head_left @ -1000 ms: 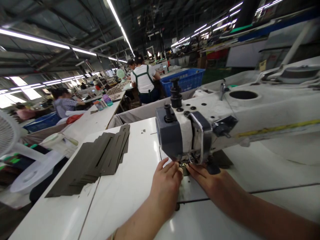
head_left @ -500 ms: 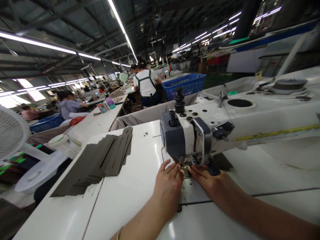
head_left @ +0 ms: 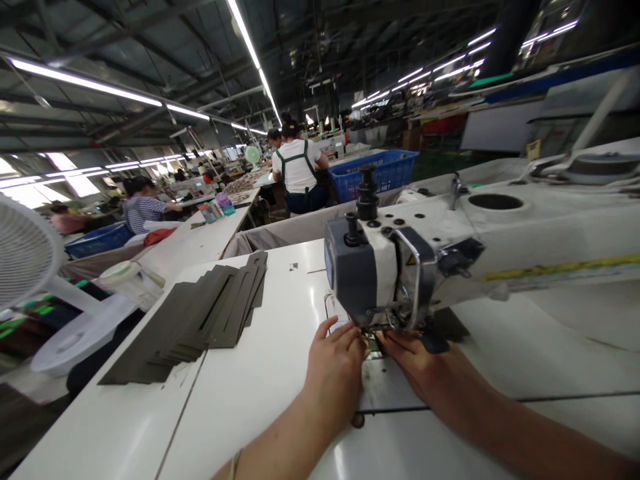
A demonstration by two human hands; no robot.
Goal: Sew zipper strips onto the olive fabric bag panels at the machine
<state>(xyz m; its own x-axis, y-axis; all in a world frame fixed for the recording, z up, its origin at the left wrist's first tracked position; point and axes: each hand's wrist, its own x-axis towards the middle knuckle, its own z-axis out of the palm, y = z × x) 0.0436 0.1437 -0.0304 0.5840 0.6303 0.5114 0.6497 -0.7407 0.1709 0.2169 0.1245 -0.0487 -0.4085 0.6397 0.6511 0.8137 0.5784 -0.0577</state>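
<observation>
A white and dark grey sewing machine stands over the white table. Close to the left of its needle area, my left hand rests with bent fingers pressed together at the presser foot. From the other side my right hand reaches in under the machine head, its fingertips close to those of the left. A dark grey fabric piece shows behind my right hand; the rest of it is hidden by the hands and the machine. Below the fingertips lies the metal needle plate.
Flat dark grey pieces lie in an overlapping stack on the left of the white table. A white fan stands at the far left. Beyond the table are a blue basket and a person in a white shirt.
The camera view has shifted slightly, so the machine appears a little further right. Both hands stay at the needle area with almost the same pose.
</observation>
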